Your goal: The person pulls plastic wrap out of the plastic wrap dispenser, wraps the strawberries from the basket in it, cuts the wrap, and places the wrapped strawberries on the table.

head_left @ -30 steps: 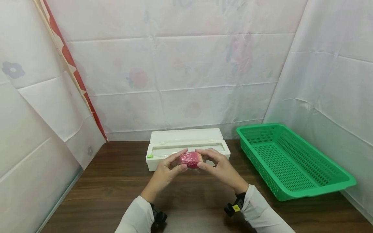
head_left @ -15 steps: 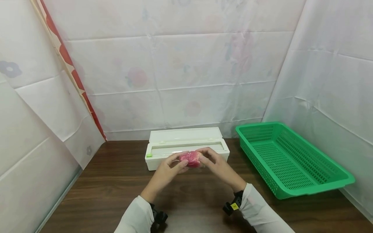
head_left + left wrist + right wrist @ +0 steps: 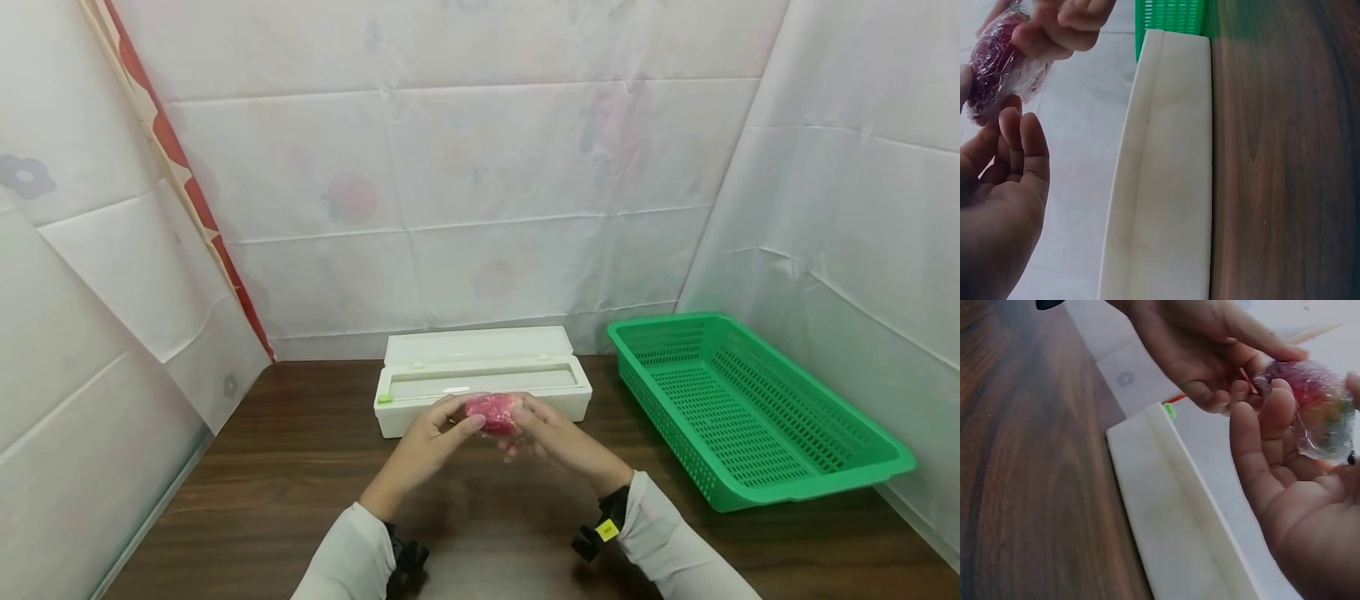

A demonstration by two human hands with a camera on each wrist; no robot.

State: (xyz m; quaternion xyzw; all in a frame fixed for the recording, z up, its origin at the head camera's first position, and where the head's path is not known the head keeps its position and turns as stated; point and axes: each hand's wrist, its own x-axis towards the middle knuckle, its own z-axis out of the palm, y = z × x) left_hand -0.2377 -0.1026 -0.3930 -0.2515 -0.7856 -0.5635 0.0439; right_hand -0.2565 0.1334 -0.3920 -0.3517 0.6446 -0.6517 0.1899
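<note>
A pink-red lump in clear cling film (image 3: 492, 412), yellowish and green at one end, is held up over the table between both hands. My left hand (image 3: 429, 440) pinches its left end, thumb on the near side. In the left wrist view the film wrinkles and stands loose at the lump's far end (image 3: 997, 62). My right hand (image 3: 573, 446) holds the other end, thumb at the film and fingers curled beneath. The right wrist view shows its fingertips (image 3: 1279, 403) right against the wrapped lump (image 3: 1313, 403).
Behind the hands stands a long white cling film dispenser (image 3: 483, 392), its lid raised, with a green slider (image 3: 385, 399) at the left. A green plastic basket (image 3: 750, 417) sits to the right on the dark wooden table (image 3: 300, 483). White printed sheets hang around the back and sides.
My right fingers have moved from the top of the wrapped lump down beneath its right end. The left thumb has shifted right onto the lump's near side.
</note>
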